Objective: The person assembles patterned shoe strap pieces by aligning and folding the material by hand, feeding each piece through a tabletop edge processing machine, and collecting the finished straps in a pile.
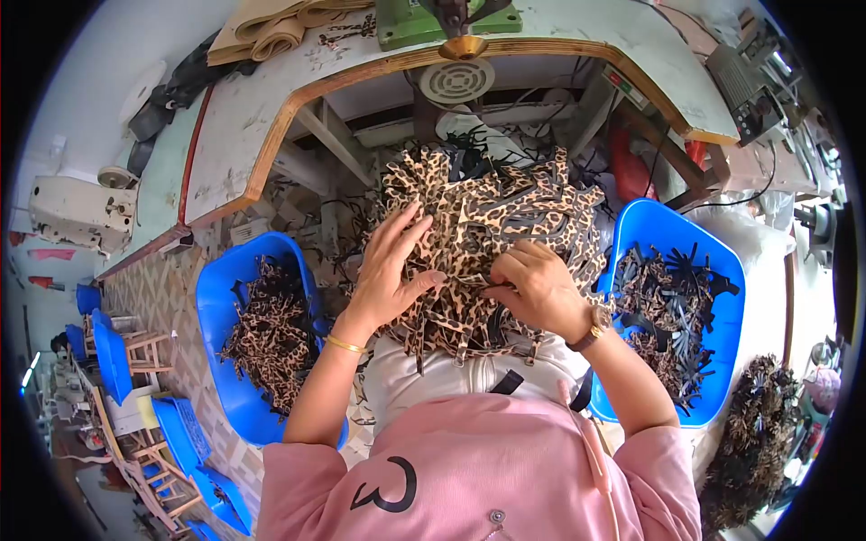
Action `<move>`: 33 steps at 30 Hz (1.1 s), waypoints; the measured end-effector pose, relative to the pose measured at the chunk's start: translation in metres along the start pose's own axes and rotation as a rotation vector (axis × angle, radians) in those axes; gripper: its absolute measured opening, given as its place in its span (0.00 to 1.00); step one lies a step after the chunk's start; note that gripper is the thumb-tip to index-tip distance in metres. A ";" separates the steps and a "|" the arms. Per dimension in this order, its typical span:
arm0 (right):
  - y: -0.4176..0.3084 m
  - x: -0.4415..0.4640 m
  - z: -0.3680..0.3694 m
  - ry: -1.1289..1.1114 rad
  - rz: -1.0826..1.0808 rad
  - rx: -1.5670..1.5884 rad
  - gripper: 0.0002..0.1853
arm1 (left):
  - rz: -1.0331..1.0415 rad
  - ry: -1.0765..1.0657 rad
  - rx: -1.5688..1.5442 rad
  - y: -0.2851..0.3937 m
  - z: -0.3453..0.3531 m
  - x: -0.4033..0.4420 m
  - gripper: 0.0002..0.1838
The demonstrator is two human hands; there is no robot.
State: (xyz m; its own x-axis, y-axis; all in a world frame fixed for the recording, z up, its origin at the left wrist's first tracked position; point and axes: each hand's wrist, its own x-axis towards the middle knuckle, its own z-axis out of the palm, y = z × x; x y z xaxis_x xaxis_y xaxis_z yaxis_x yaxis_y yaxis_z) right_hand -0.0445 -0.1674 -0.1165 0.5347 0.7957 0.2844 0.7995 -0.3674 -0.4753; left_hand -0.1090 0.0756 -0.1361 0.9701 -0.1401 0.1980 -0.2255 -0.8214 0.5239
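Observation:
A heap of leopard-print straps with black edges (532, 212) lies across my lap. My left hand (392, 266) rests on the left side of the heap, its fingers stretched out and the thumb apart, pointing right. My right hand (538, 284) is closed at the middle of the heap, thumb and forefinger pinching a leopard-print strap; the curled fingers hide most of it. Between the two hands, other straps lie tangled, and loose ends hang over my light trousers (451, 361).
Blue bins stand on both sides: the left bin (212, 316) and the right bin (732, 316) hold similar strips. Ahead, a curved worktable edge (280, 126) carries a green machine base (397, 22). Stools (149, 352) stand at far left; a dark bundle (753, 433) sits at right.

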 end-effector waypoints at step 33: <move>0.043 0.178 -0.203 -0.232 0.086 0.413 0.08 | -0.040 0.428 -0.840 0.084 -0.069 0.142 0.10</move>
State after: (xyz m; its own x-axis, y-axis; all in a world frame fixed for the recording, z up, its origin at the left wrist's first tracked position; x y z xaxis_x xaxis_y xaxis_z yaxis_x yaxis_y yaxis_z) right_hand 0.1405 -0.1389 0.0823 0.4813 0.8746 0.0587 0.5542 -0.2517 -0.7934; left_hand 0.0036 0.0247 -0.0068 0.9008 0.2315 0.3673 -0.3453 -0.1305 0.9294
